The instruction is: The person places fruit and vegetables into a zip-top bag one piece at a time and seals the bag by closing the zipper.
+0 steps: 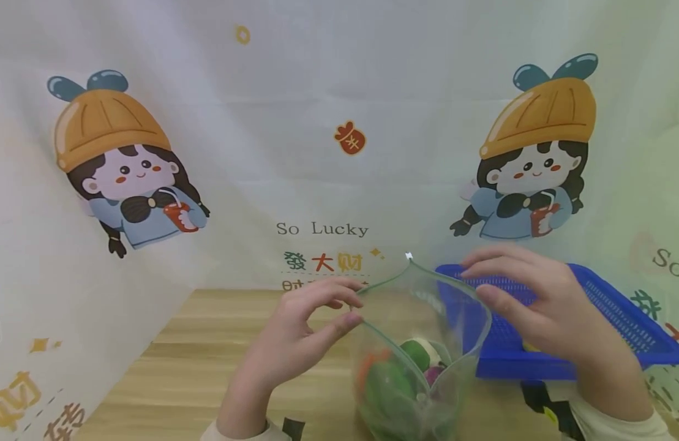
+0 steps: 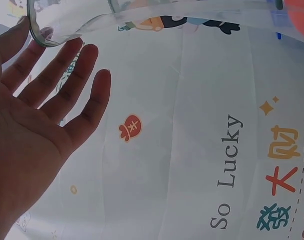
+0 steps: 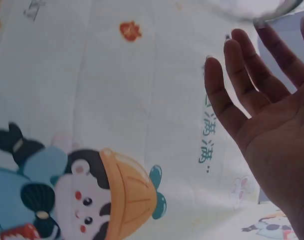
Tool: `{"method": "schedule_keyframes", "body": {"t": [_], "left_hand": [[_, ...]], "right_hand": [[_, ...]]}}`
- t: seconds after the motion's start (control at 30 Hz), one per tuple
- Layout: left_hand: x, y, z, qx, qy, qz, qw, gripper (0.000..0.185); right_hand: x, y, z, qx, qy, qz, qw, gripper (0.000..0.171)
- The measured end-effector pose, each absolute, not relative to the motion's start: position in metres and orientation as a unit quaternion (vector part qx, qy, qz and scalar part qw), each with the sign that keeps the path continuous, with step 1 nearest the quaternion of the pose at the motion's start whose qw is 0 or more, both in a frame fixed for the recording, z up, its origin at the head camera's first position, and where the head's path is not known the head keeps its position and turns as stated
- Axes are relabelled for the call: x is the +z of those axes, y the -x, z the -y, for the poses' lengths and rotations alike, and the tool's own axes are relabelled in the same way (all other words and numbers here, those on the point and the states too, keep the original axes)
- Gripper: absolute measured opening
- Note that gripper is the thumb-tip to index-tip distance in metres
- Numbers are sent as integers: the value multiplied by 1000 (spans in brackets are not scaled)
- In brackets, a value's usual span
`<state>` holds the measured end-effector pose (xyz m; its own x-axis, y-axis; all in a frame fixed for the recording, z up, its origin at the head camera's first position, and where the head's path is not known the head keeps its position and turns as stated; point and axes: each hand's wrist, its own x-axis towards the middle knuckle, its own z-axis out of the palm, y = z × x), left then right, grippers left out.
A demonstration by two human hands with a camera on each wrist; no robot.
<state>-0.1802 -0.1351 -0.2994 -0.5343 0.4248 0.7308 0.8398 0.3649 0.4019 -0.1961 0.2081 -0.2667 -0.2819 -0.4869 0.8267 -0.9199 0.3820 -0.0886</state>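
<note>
A clear zip bag (image 1: 394, 343) with a green-edged mouth stands on the table in the head view, its mouth spread wide. Inside it lie a green vegetable (image 1: 391, 383), something orange (image 1: 372, 361), a green-and-white piece (image 1: 419, 352) and a purple piece (image 1: 434, 373). My left hand (image 1: 311, 324) holds the left side of the rim between thumb and fingertips. On the opposite side, the thumb and fingertips of my right hand (image 1: 543, 300) hold the rim. Both wrist views show the remaining fingers (image 2: 84, 82) spread loosely below the bag's edge.
Behind my right hand a blue plastic basket (image 1: 609, 294) stands on the wooden table (image 1: 207, 367). A pale printed cloth (image 1: 295, 122) with cartoon figures hangs at the back and sides. Dark straps (image 1: 537, 398) show near my right sleeve.
</note>
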Motion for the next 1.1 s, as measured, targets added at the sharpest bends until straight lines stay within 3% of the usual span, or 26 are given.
{"method": "schedule_keyframes", "body": {"t": [0.07,0.13,0.23,0.33,0.5,0.73,0.87,1.1], "left_hand": [[-300,179,136,-392,395,790,256,9],[-301,179,136,-393,395,791,254,9],[-301,180,136,-394,397,788,256,10],[-302,181,136,-395,407,780,263,10],[-305,185,135,-398,428,762,278,12],[-303,185,134,-400,431,758,281,13],[-302,184,133,-398,427,763,277,11],[-304,184,134,-402,429,759,279,12]], "right_hand": [[-256,205,-215,270,-452,774,353,24],[-240,218,-222,228,-420,824,303,23],[-218,244,-227,153,-378,895,181,18],[-208,274,-229,96,-333,937,41,25],[-225,319,-244,11,-310,946,-93,33],[-287,341,-285,-28,-229,956,-184,55],[-319,331,-307,19,-166,960,-223,57],[-350,322,-325,45,-128,966,-220,45]]}}
